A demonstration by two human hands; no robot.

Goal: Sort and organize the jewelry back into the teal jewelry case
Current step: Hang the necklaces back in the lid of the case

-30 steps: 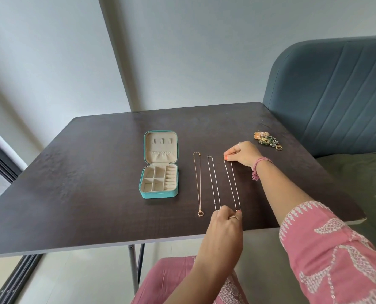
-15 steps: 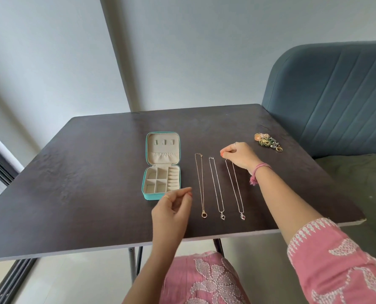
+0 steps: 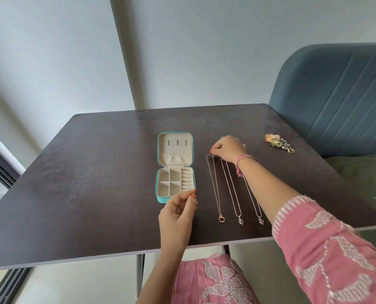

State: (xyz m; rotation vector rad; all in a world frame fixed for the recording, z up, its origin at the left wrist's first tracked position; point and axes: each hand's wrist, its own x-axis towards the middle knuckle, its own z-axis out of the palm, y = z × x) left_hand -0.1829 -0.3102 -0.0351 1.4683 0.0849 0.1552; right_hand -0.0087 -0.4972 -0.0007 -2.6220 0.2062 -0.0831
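My teal case [image 3: 175, 170] lies empty; three necklaces [image 3: 232, 187] await. Right hand [image 3: 228, 149] pinches the leftmost clasp, left hand [image 3: 178, 212] loosely curled, holding nothing.

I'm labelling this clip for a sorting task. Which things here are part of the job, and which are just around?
Part of the job:
open teal jewelry case with cream lining
three thin chain necklaces with pendants
small heap of colourful jewelry

Just around:
dark wooden table
blue-grey padded chair
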